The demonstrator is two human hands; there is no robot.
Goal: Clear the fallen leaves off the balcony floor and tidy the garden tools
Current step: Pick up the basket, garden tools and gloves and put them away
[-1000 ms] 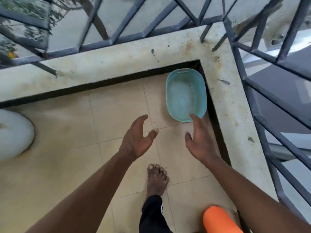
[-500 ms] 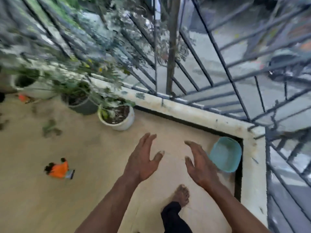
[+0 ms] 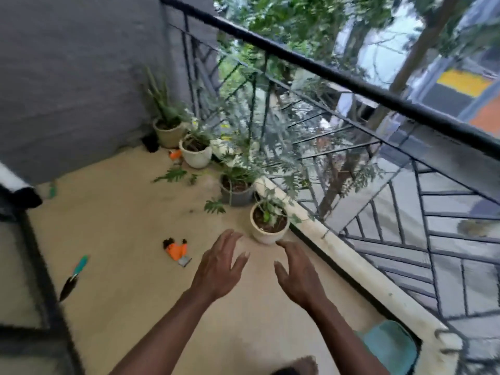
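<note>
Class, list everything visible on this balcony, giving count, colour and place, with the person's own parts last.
potted plants: four; beige, white, grey, cream pots; row along the railing
fallen leaves: about three, green, floor beside the pots
glove: one, orange and black, floor left of the hands
orange item: one, blurred, beside the white pot
trowel: one, teal handle, floor at left
green item: one, blurred, floor at back left
basin: one, teal, lower-right corner
railing: one, black, balcony edge
left hand: one, open, empty, above the floor
right hand: one, open, empty, beside it

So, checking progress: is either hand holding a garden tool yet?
No, the left hand and the right hand are both open and empty.
</note>
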